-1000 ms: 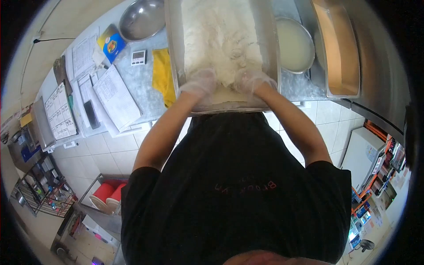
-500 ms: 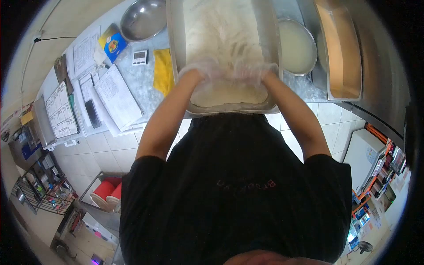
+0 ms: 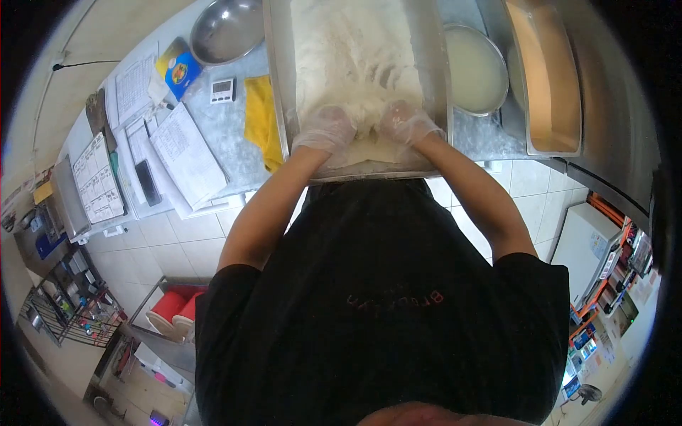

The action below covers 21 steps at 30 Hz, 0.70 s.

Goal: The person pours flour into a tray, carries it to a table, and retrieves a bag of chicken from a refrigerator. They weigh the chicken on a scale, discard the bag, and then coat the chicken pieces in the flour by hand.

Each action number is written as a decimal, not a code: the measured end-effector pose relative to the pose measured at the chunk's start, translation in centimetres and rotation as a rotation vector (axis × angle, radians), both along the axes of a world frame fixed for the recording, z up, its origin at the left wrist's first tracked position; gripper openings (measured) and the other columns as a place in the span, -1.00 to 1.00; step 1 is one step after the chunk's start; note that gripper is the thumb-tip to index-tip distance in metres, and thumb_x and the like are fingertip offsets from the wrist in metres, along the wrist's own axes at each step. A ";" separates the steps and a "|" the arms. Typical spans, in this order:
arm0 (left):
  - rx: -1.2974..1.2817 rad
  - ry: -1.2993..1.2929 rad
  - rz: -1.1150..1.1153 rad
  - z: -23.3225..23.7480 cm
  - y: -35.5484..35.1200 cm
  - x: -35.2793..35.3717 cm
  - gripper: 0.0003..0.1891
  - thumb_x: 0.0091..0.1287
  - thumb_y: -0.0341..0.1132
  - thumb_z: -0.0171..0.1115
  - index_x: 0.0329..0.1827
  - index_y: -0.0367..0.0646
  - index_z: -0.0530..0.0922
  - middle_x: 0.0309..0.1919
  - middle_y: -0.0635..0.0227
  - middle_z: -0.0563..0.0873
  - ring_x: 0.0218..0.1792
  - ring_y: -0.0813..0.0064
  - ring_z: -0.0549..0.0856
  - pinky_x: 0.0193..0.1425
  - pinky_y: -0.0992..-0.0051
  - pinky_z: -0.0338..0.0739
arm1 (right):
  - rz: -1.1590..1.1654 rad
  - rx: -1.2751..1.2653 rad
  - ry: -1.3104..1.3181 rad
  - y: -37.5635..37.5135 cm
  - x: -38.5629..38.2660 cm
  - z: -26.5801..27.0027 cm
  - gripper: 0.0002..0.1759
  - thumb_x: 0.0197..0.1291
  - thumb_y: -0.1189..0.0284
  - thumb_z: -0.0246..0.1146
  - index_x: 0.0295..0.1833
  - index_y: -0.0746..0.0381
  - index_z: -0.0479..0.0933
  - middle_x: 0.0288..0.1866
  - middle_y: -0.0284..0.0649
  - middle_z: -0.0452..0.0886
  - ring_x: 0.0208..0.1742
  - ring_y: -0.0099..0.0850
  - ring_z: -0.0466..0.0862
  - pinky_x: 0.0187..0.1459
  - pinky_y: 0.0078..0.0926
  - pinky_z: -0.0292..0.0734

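A deep metal tray (image 3: 442, 78) holds a pale bed of flour (image 3: 341, 42), lumpy and damp-looking in front of my hands. My left hand (image 3: 330, 128), in a clear plastic glove, is sunk in the flour at the near left, its fingers curled around some of it. To its right my right hand (image 3: 406, 122), gloved the same way, is closed in the flour too. A narrow ridge of flour lies between them. The fingertips of both hands are partly buried.
Right of the tray stand a round bowl of pale cloudy liquid (image 3: 474, 74) and a long metal container (image 3: 554, 145). To the left are a yellow cloth (image 3: 261, 117), a timer (image 3: 222, 90), an empty metal bowl (image 3: 226, 32), papers (image 3: 186, 153) and a phone (image 3: 148, 182).
Both hands, blurred before, are now sharper and curled in the flour slightly nearer my body. The flour between them is more heaped. The tray has shifted slightly left in view.
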<state>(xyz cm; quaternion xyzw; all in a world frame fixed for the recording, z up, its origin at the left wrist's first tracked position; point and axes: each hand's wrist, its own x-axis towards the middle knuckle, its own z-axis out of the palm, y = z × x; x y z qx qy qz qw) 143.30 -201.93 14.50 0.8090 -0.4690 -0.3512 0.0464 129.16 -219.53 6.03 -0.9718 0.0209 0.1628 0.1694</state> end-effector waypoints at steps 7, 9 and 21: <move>0.069 -0.213 0.148 -2.0 0.6 -2.7 -0.66 0.33 -0.27 0.19 0.03 -0.31 0.70 -0.07 -0.15 0.75 0.06 -0.02 0.76 0.16 0.14 0.63 | -0.072 0.080 0.093 0.0 1.4 7.6 -0.73 0.25 0.33 0.18 -0.18 0.28 0.70 -0.19 -0.04 0.73 -0.13 -0.14 0.74 -0.03 -0.19 0.64; -0.053 -0.159 0.223 -1.8 1.8 -3.8 -0.65 0.33 -0.26 0.19 0.03 -0.31 0.70 -0.09 -0.15 0.76 0.05 -0.03 0.76 0.16 0.13 0.64 | -0.042 0.068 0.141 0.2 1.4 7.5 -0.73 0.25 0.33 0.19 -0.18 0.29 0.70 -0.19 -0.04 0.73 -0.11 -0.14 0.74 -0.01 -0.20 0.63; -0.014 -0.108 -0.009 0.7 -2.4 3.8 -0.61 0.30 -0.10 0.25 -0.03 -0.25 0.74 0.04 -0.10 0.75 0.09 -0.02 0.74 0.18 0.12 0.61 | 0.171 0.095 0.183 -3.1 5.2 3.7 -0.71 0.24 0.33 0.19 -0.09 0.29 0.68 -0.13 0.01 0.74 -0.04 -0.07 0.74 0.05 -0.16 0.62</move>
